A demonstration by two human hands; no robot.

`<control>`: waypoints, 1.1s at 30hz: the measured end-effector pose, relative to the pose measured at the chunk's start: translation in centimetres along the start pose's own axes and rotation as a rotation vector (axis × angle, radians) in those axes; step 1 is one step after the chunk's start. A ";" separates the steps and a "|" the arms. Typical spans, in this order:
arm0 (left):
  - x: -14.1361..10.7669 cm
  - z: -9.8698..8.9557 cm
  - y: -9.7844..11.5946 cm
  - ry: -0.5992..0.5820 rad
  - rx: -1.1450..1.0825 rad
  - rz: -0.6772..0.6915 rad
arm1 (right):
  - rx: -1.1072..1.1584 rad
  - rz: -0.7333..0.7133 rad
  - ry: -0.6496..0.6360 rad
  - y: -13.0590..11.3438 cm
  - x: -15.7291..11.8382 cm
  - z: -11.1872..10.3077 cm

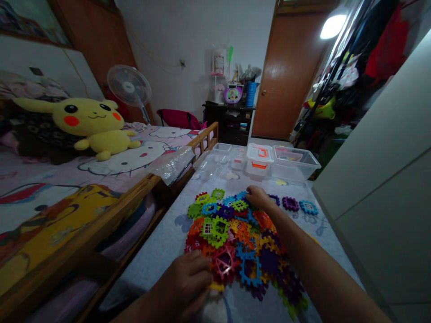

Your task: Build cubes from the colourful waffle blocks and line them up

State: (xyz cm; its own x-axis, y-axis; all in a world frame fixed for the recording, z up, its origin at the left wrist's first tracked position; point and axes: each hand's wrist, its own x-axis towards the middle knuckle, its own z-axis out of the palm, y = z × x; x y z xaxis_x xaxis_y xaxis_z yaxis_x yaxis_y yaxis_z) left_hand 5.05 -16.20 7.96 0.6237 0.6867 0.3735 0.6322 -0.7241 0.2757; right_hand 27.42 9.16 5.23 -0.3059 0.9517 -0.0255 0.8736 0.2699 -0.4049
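A heap of colourful gear-edged plastic pieces lies on the cloth-covered surface (148,255). My left hand (188,280) is at the near left edge of the heap, fingers curled, beside a red piece (225,261) and over a yellow one; what its fingers hold, if anything, is hidden. At the far side of the pile my right hand (257,197) has its fingers bent down at a blue piece (240,195); whether it grips the piece is too small to tell. Right of that hand, a purple piece (290,204) and a blue piece (308,207) lie apart from the heap.
Clear plastic boxes, one with an orange-handled lid (260,154), stand at the far end. A wooden rail (134,197) runs along the left, beside a bed with a yellow plush toy (97,123). A pale cabinet (380,166) borders the right side.
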 end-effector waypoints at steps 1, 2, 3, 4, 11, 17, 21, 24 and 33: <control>0.0 0.2 -0.2 0.023 -0.009 -0.020 | -0.002 0.016 -0.010 -0.2 0.4 0.1; 0.0 0.4 -0.4 0.038 -0.016 -0.037 | 0.000 0.032 -0.022 -0.4 0.8 0.2; -0.1 0.7 -0.6 0.049 -0.018 -0.050 | 0.004 0.049 -0.036 -0.6 1.1 0.3; -0.1 1.0 -0.8 0.069 -0.010 -0.057 | 0.012 0.066 -0.054 -0.7 1.3 0.4; 0.4 4.0 -1.6 0.246 0.101 -0.030 | 0.165 0.134 -0.178 -0.8 1.7 0.8; 2.2 3.9 -1.1 0.221 0.117 0.018 | 0.382 0.066 -0.018 -0.7 1.2 0.7; 2.7 3.5 -0.8 0.123 0.119 0.038 | 0.546 -0.023 0.105 -1.2 0.6 -0.2; 2.7 3.3 -0.7 0.063 0.104 0.035 | 0.641 -0.077 0.190 -1.6 -0.7 -1.6; 3.2 4.3 -0.9 0.052 0.092 0.013 | 0.333 -0.262 0.339 -0.1 -8.8 -3.7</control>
State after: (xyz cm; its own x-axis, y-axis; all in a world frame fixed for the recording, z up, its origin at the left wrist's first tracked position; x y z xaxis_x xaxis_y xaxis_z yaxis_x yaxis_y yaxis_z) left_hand 8.44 -13.03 5.11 0.6089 0.6711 0.4230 0.6650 -0.7225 0.1890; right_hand 31.41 1.29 8.84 -0.3098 0.8676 0.3891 0.6007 0.4958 -0.6272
